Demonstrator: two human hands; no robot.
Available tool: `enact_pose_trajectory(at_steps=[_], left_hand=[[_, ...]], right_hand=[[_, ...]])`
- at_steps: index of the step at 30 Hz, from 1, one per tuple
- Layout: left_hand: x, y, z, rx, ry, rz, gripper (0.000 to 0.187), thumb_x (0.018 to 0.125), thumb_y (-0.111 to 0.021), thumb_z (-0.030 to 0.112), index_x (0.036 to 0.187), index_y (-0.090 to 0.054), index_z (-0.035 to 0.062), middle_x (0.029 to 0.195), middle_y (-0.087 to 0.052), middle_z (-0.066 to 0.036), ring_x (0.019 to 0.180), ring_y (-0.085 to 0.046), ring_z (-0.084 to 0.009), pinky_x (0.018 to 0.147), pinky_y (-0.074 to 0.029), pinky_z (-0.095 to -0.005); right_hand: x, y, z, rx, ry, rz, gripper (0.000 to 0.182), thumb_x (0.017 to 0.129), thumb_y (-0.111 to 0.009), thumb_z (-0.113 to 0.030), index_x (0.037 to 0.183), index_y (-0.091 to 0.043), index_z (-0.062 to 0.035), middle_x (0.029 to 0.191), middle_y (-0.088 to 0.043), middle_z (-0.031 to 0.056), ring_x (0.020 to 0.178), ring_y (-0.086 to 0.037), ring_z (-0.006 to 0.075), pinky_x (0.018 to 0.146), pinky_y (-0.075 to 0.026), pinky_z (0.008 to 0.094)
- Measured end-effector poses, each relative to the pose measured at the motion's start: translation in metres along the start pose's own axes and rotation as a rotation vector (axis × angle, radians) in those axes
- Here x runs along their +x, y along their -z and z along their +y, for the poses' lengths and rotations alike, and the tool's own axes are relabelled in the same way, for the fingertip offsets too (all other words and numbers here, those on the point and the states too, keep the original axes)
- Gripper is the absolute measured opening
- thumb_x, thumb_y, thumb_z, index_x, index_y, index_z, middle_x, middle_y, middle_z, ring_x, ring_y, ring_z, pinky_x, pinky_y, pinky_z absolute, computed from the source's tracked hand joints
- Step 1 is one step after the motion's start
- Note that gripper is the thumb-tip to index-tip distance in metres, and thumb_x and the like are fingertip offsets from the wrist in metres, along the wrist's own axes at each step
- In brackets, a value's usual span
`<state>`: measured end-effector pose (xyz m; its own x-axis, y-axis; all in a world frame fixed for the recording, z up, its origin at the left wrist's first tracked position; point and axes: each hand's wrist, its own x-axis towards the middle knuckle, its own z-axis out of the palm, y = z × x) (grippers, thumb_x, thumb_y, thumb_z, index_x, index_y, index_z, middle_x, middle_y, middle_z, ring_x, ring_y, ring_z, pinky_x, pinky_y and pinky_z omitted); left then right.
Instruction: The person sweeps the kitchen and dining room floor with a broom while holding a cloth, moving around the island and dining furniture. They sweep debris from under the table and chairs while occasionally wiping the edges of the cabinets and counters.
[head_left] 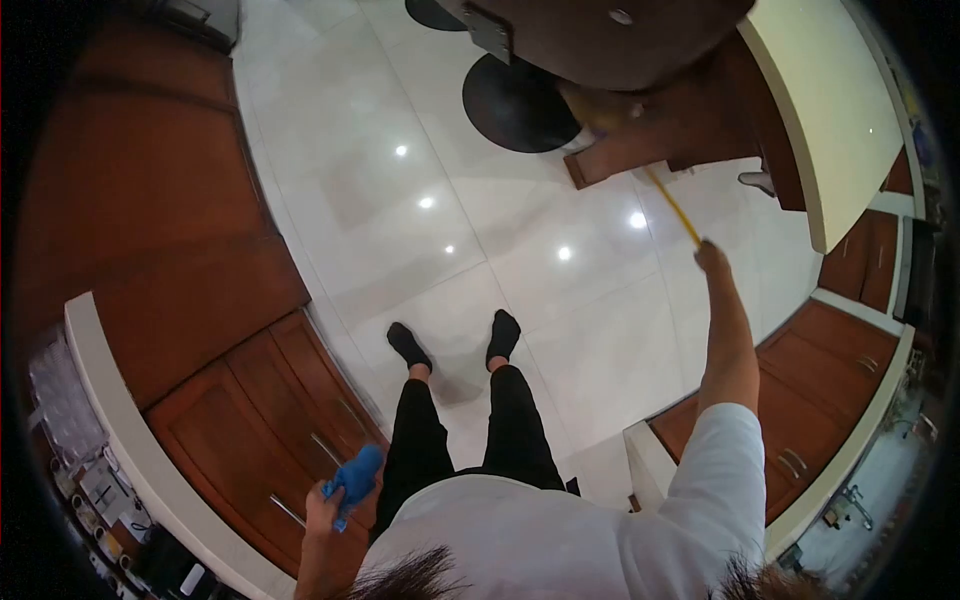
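Observation:
My right hand [712, 257] is stretched forward and closed around the end of a thin yellow pole [675, 207]. The pole slants away low over the floor, and its far end disappears behind the wooden base [680, 130] of the counter. Down by my left side, my left hand [322, 508] is closed on a crumpled blue bundle [358, 475], soft-looking like cloth or thin plastic. The hand is close to the cabinet doors [250, 415] with their metal handles.
Glossy white floor tiles [400, 260] lie around my feet. Ahead are a brown seat [610, 40] and a round black base [515, 105]. A pale countertop [825, 110] juts in at the right. Cabinets [820, 390] and a sink faucet [850, 505] line the right side.

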<state>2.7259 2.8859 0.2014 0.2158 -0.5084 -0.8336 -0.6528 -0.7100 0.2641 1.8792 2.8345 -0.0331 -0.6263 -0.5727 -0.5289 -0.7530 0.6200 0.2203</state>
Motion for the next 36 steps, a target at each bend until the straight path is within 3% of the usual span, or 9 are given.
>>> enact_pose_trajectory(at_steps=[5, 9, 16, 19, 21, 23, 31, 34, 36], left_hand=[[0.043, 0.031, -0.061, 0.026, -0.105, 0.041, 0.015, 0.07, -0.058, 0.01, 0.072, -0.049, -0.0017, 0.062, -0.053, -0.015, 0.057, -0.054, -0.0219, 0.053, -0.042, -0.0324], [0.055, 0.078, -0.037, 0.089, -0.162, 0.08, 0.017, 0.07, -0.059, 0.012, 0.073, -0.049, -0.0018, 0.067, -0.052, -0.017, 0.062, -0.054, -0.0281, 0.057, -0.041, -0.0354], [0.074, 0.168, 0.006, 0.14, -0.409, 0.309, 0.016, 0.072, -0.056, 0.008, 0.072, -0.044, -0.002, 0.074, -0.043, -0.018, 0.07, -0.047, -0.0355, 0.061, -0.04, -0.0366], [0.06, 0.207, 0.04, 0.019, -0.406, 0.463, 0.016, 0.072, -0.055, 0.006, 0.072, -0.041, -0.0026, 0.07, -0.04, -0.016, 0.066, -0.045, -0.0327, 0.062, -0.039, -0.0339], [0.053, 0.231, 0.047, -0.001, -0.514, 0.663, 0.017, 0.068, -0.053, 0.001, 0.072, -0.037, -0.0027, 0.069, -0.035, -0.013, 0.063, -0.04, -0.0265, 0.06, -0.037, -0.0302], [0.04, 0.271, 0.042, 0.065, -0.582, 0.786, 0.014, 0.068, -0.052, 0.001, 0.072, -0.039, -0.003, 0.073, -0.037, -0.014, 0.067, -0.04, -0.0288, 0.063, -0.036, -0.0315], [-0.011, 0.361, 0.073, 0.405, -0.643, 1.017, 0.018, 0.066, -0.054, 0.0, 0.078, -0.041, -0.0015, 0.084, -0.04, -0.019, 0.077, -0.041, -0.0348, 0.068, -0.034, -0.0392], [-0.012, 0.393, 0.07, 0.421, -0.678, 0.985, 0.02, 0.064, -0.056, 0.001, 0.077, -0.041, -0.0011, 0.084, -0.041, -0.019, 0.077, -0.041, -0.0355, 0.067, -0.034, -0.0399], [-0.003, 0.406, 0.063, 0.385, -0.681, 0.946, 0.02, 0.063, -0.056, 0.002, 0.075, -0.04, -0.0006, 0.082, -0.041, -0.018, 0.075, -0.041, -0.0356, 0.065, -0.033, -0.0401]], right_hand=[[-0.084, -0.173, 0.029, 0.05, -0.246, -0.07, 0.035, 0.086, -0.031, -0.028, 0.105, -0.045, -0.0027, 0.088, -0.058, 0.0202, 0.078, -0.059, 0.0317, 0.071, -0.047, 0.0427], [-0.206, -0.143, -0.131, 1.021, -0.236, -0.786, 0.015, 0.066, -0.055, -0.008, 0.054, -0.047, -0.0102, 0.045, -0.038, 0.0017, 0.046, -0.046, 0.0155, 0.042, -0.039, 0.0294], [-0.257, 0.016, -0.536, 1.785, -0.184, -1.306, 0.022, 0.07, -0.047, -0.013, 0.05, -0.038, -0.0083, 0.05, -0.04, 0.0066, 0.042, -0.04, 0.0216, 0.038, -0.036, 0.0315], [-0.206, 0.084, -0.639, 1.646, 0.632, -1.137, 0.021, 0.068, -0.048, -0.012, 0.05, -0.037, -0.0078, 0.044, -0.037, 0.0039, 0.04, -0.042, 0.016, 0.035, -0.036, 0.0271], [-0.155, 0.138, -0.695, 1.874, -0.03, -1.71, 0.016, 0.063, -0.045, -0.004, 0.053, -0.034, -0.0081, 0.046, -0.036, 0.0013, 0.037, -0.037, 0.0133, 0.034, -0.032, 0.0237], [-0.161, 0.179, -0.722, 2.098, -0.019, -1.713, 0.014, 0.077, -0.038, -0.003, 0.064, -0.035, -0.0064, 0.047, -0.032, -0.0022, 0.036, -0.031, 0.0086, 0.033, -0.029, 0.0212], [-0.225, 0.151, -0.543, 1.798, 0.39, -0.879, 0.011, 0.084, -0.045, -0.02, 0.083, -0.046, -0.0092, 0.051, -0.039, -0.0036, 0.039, -0.038, 0.0074, 0.033, -0.03, 0.0195], [-0.326, 0.113, -0.363, 0.45, 0.299, -0.229, 0.033, 0.081, -0.046, -0.032, 0.063, -0.052, -0.0049, 0.05, -0.047, 0.0053, 0.043, -0.042, 0.0159, 0.04, -0.034, 0.0319], [-0.404, 0.072, -0.223, 0.183, -0.03, -0.361, 0.033, 0.081, -0.045, -0.036, 0.076, -0.057, -0.005, 0.05, -0.051, 0.0085, 0.047, -0.051, 0.0181, 0.044, -0.041, 0.0346]])
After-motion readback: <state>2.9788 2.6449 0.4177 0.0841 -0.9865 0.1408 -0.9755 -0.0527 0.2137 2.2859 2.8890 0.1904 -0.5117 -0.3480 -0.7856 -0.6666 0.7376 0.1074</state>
